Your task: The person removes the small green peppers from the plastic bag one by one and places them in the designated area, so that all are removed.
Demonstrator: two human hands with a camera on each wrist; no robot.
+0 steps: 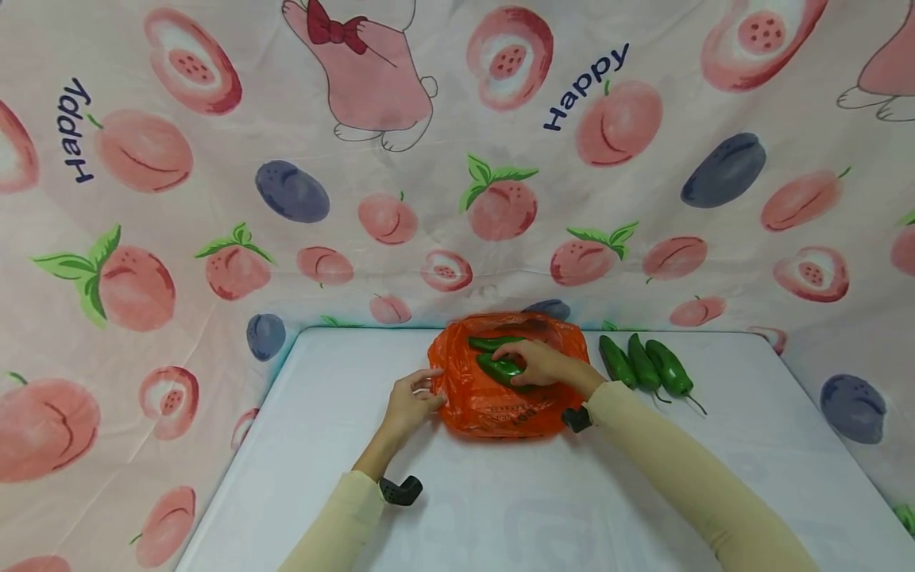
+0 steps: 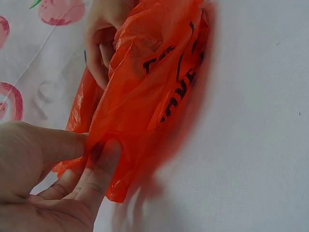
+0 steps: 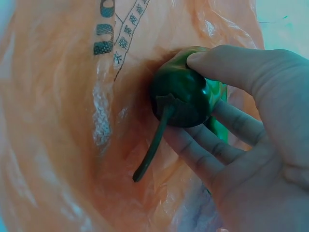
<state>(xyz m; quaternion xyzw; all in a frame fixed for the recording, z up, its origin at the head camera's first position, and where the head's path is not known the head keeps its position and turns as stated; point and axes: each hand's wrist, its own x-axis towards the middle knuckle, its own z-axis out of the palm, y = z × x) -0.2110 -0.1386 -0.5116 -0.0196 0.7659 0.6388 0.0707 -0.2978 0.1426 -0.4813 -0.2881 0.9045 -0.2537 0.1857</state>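
An orange-red plastic bag with dark print lies on the white table, its mouth spread. My left hand is at the bag's left side; in the left wrist view its thumb and fingers pinch the thin plastic edge. Inside the mouth, my right hand holds a green pepper. The right wrist view shows the thumb on top of this pepper and the fingers around its far side, with the stem hanging free. Another green pepper lies behind it in the bag, partly hidden.
Three green peppers lie side by side on the table, right of the bag. Behind the white table hangs a fruit-print cloth, close to the bag's far side.
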